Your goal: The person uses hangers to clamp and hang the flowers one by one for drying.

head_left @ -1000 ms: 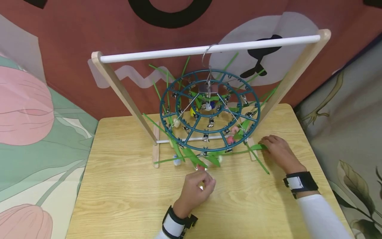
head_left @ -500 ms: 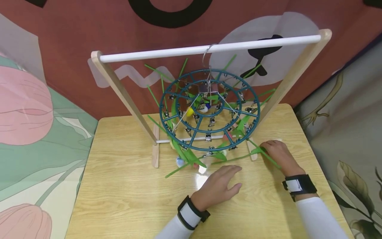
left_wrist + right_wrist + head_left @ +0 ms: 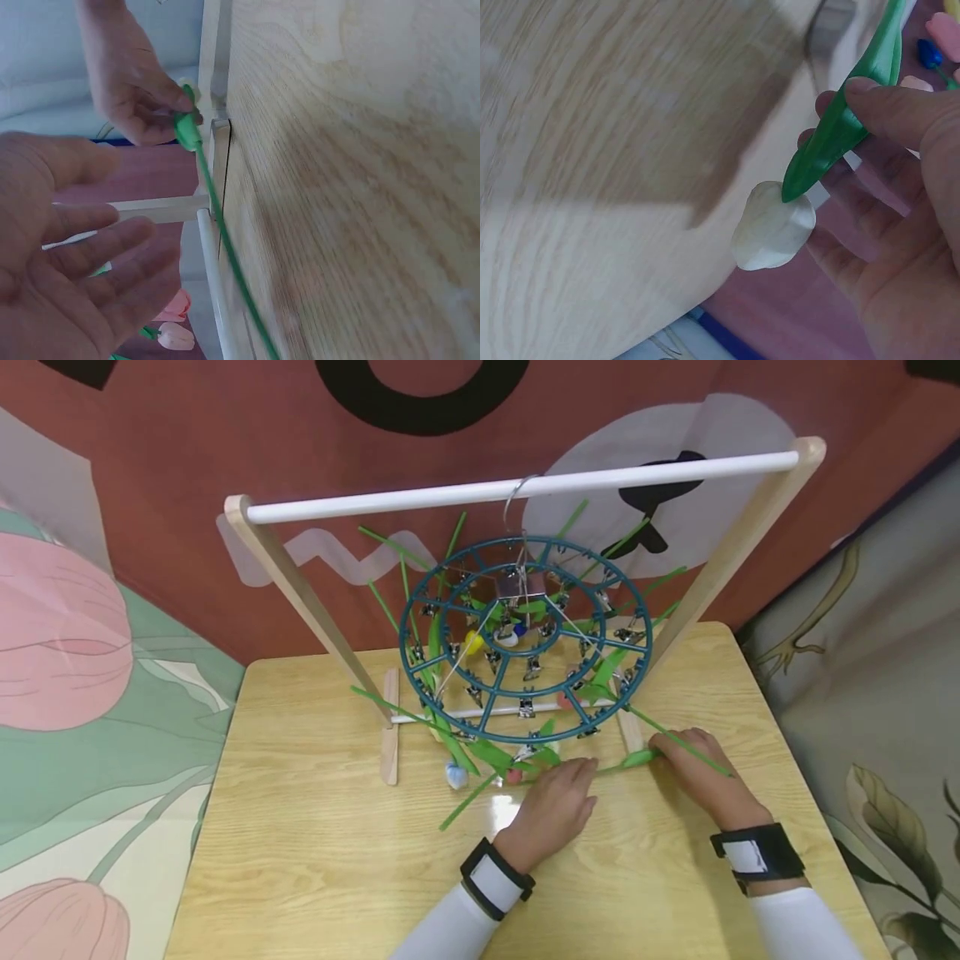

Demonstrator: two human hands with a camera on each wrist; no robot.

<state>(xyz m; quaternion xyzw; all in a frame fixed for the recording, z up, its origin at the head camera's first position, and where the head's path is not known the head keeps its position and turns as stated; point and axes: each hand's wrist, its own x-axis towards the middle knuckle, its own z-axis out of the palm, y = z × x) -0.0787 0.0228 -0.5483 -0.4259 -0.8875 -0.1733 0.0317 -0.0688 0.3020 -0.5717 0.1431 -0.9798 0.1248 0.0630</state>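
Note:
My right hand (image 3: pixel 701 777) pinches a white artificial tulip (image 3: pixel 774 225) by its green leaf and stem, just below the bloom, between thumb and fingers. The tulip's green stem (image 3: pixel 234 259) slants away from that hand toward my left hand (image 3: pixel 551 814). In the left wrist view my left hand's fingers (image 3: pixel 124 281) are spread, with nothing gripped; the head view does not show whether they touch the stem. Just beyond both hands hangs a round teal clip hanger (image 3: pixel 517 740), with several artificial tulips clipped around it, blooms down.
A wooden stand (image 3: pixel 303 597) with a white top rod (image 3: pixel 390 497) carries the hanger by its hook. Its right foot (image 3: pixel 630 731) stands close to my right hand. A blue tulip bloom (image 3: pixel 456 775) hangs low at the front left, over the wooden table (image 3: pixel 300 843).
My left hand has uncurled and moved right and forward, toward the white tulip's stem. The hanger and its tulips have swayed slightly. My right hand keeps its hold, a little lower now.

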